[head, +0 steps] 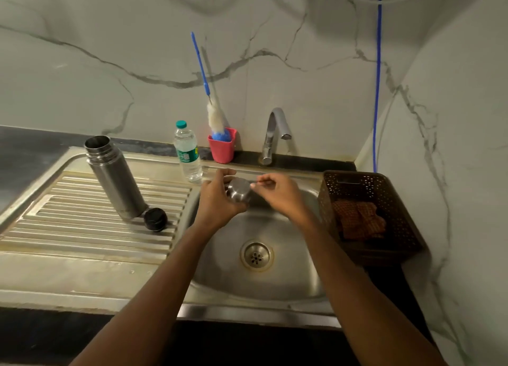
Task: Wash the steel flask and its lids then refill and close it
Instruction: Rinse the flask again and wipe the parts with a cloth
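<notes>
The steel flask [114, 177] stands upright and uncapped on the ribbed drainboard [82, 228] left of the sink. A black inner lid [155, 219] lies by its base. Over the sink bowl [247, 280], my left hand [220, 197] holds the steel cup lid [239, 190]. My right hand [277, 192] is just right of the lid, fingertips pinched together near its rim; whether they touch it I cannot tell. The tap [275, 134] behind shows no running water.
A plastic water bottle [187, 152] with a teal cap stands at the sink's back edge. A pink cup [222, 145] holds a blue-handled bottle brush [211, 101]. A brown perforated basket [371, 214] with cloths sits to the right, against the marble wall.
</notes>
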